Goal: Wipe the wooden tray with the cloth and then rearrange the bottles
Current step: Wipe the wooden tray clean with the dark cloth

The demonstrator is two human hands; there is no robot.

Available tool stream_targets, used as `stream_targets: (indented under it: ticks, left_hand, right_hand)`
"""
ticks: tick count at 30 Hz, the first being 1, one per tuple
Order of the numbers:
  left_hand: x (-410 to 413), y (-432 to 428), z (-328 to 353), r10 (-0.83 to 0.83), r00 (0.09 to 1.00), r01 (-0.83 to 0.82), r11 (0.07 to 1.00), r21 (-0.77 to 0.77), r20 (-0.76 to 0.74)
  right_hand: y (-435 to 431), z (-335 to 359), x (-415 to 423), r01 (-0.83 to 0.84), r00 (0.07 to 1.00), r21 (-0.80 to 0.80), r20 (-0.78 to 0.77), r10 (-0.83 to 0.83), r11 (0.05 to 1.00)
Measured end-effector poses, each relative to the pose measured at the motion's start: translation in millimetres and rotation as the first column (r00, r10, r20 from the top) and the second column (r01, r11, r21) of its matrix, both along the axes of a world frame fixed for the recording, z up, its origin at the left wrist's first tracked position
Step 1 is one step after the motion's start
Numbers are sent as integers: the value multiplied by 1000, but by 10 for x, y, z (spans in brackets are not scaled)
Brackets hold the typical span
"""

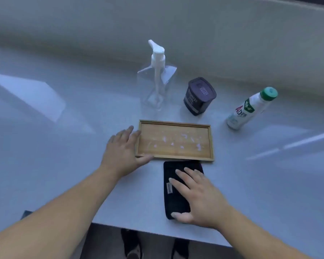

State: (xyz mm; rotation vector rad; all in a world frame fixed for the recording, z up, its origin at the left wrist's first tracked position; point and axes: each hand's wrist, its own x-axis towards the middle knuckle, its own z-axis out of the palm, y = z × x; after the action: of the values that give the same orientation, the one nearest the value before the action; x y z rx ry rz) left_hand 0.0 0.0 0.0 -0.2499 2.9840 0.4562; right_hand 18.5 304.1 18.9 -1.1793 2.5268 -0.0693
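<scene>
a: what's on the left?

b: the left hand [123, 153], fingers spread and flat, thumb along the near rim of the wooden tray [211, 141] at its left corner. it's bracing, gripping nothing

a: and the tray itself?

b: shallow, rectangular, light wood with a thin raised rim, lying flat on the smooth pale table [54, 165]. small whitish flecks are scattered across its floor; paper bits or dried residue, i can't tell at this blur

a: behind it?

b: three containers, none on the tray. a clear square pump bottle [156, 85] with a white pump head, seemingly near empty. right of it a squat dark jar [199, 96] with a flat lid. furthest right, well apart, a white drink bottle [250, 109] with a green cap

a: the cloth?

b: the black cloth [176, 195], folded into a soft oblong with a small white tag, lies just in front of the tray's near edge. the right hand [200, 199] rests open on top, fingers splayed, thumb at the near end; pressing down, not yet pinching it up

a: risks?

b: a hard wipe could skate the light tray on that slick surface if the left hand slips off. sweeping away from the body would flick flecks toward the bottles. the tall pump bottle looks easiest to knock over, and the cloth lies close to the table's edge
</scene>
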Motion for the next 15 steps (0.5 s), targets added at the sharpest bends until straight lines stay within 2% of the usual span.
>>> stream_targets:
  ticks: [2,4,10,12,13,14,15]
  left_hand:
    - [-53,0,-77,0,1000,0,1000,-7,-7]
    - [-74,15,-176,9,1000,-10,999,-35,-13]
    - [-39,30,-422,99,989,-94,994,56,-106]
    - [-60,27,-423,102,988,-96,994,53,-118]
    - [-68,28,-427,97,988,-92,995,49,-120]
    - [-73,28,-423,95,987,-90,995,45,-126]
    - [-79,30,-421,96,987,-91,995,45,-129]
  right_hand:
    - [35,-115,49,-43,998,26,55,42,999]
    - [89,-247,104,-46,998,-5,36,46,999]
    - [101,-323,102,42,999,-159,18,-40,986]
    - [56,-283,111,182,981,-278,116,-155,943]
    - [30,-222,114,312,944,-329,212,-252,891]
    - [0,-132,115,470,873,-361,325,-364,805]
    - [-31,-26,107,627,769,-380,441,-463,680]
